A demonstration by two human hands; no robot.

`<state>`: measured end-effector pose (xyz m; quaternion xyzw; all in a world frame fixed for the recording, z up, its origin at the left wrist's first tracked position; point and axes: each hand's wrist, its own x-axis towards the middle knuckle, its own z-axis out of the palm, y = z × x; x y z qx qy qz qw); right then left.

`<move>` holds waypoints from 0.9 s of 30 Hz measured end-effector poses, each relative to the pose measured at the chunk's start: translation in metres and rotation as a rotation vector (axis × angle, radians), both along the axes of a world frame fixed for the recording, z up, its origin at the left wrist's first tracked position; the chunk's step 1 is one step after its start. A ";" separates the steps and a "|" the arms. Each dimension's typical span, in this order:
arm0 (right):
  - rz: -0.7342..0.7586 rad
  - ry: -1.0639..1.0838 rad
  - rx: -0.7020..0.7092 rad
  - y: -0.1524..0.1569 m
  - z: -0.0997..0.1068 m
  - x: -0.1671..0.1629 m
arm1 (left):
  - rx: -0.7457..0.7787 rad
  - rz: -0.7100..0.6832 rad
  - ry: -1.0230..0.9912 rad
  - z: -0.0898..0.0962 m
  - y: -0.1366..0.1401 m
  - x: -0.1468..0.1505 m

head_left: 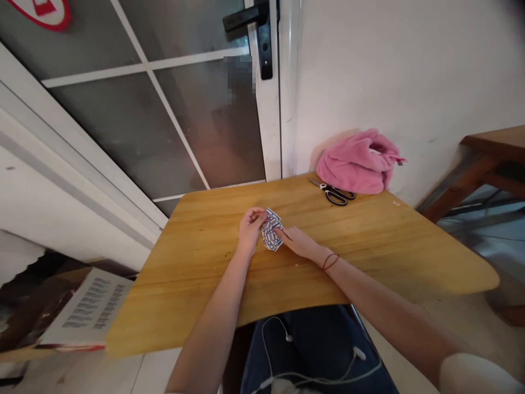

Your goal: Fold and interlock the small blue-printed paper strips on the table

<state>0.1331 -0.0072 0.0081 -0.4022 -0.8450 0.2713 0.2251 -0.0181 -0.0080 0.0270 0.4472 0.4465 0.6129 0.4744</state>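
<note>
Above the middle of the wooden table (197, 257), a fanned bunch of small blue-and-white cards (270, 235) is held between my two hands. What is printed on them is too small to read. My left hand (249, 227) pinches the upper left part of the bunch between thumb and fingers. From the right, my right hand (297, 241) grips the other side, its thumb lying over the cards. A thin red string bracelet (330, 261) circles my right wrist.
Black-handled scissors (334, 192) lie near the table's back edge, beside a pink plush bag or cloth (356, 164) against the wall. A glass-paned door (205, 120) stands behind the table. White earphones (359, 353) hang over my lap. An open box (41, 306) with printed paper is at left.
</note>
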 end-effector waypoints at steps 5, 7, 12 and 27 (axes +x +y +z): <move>0.016 0.034 -0.013 0.000 0.001 0.001 | -0.022 -0.011 0.003 -0.002 0.001 -0.003; 0.023 0.002 0.009 0.000 0.001 0.001 | -0.002 0.035 -0.020 -0.004 0.004 -0.006; 0.015 -0.043 0.030 0.000 0.000 0.001 | 0.007 0.002 -0.042 -0.008 0.006 -0.008; 0.038 0.123 -0.124 0.001 0.001 0.002 | -0.061 -0.046 -0.028 -0.009 0.006 -0.009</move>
